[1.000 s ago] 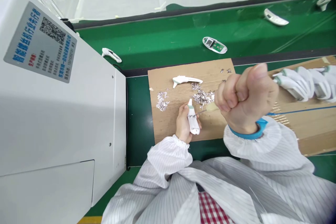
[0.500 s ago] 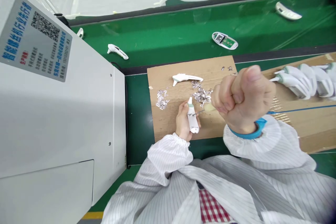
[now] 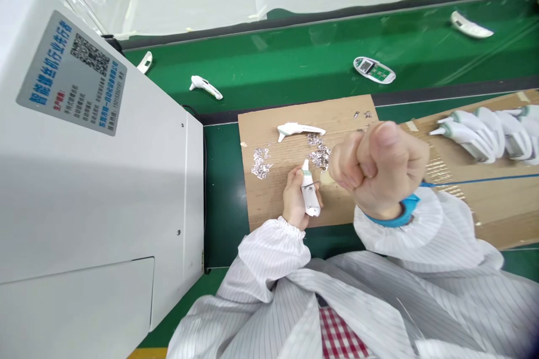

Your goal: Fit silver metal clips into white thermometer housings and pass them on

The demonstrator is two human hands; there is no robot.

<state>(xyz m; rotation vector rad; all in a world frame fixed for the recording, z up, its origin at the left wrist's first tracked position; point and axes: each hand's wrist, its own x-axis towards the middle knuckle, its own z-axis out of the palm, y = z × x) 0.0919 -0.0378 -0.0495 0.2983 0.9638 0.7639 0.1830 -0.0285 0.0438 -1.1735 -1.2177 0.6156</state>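
My left hand [image 3: 293, 199] holds a white ear thermometer [image 3: 310, 199] with a pale green collar, its narrow probe pointing away from me. My right hand [image 3: 381, 165] is a closed fist, thumb on top, round a screwdriver [image 3: 325, 178] with a pale yellowish handle. Its thin shaft reaches the thermometer's open side, where small metal parts show; the fist hides most of the handle. Beyond my hands lies another white thermometer [image 3: 300, 130] on the cardboard [image 3: 269, 202]. Small metal pieces [image 3: 320, 156] are heaped beside it, with a second pile [image 3: 261, 164] at left.
A big white machine [image 3: 105, 196] stands close on my left. Across the back runs a green conveyor belt [image 3: 286, 61] carrying white shells and a half with a circuit board [image 3: 374, 70]. Several thermometers [image 3: 475, 132] lie in a row on cardboard at right, near a blue cord [image 3: 484, 178].
My right hand has shifted slightly left with the screwdriver, closer to the thermometer. The pieces on the belt have moved right. My left hand stays nearly still.
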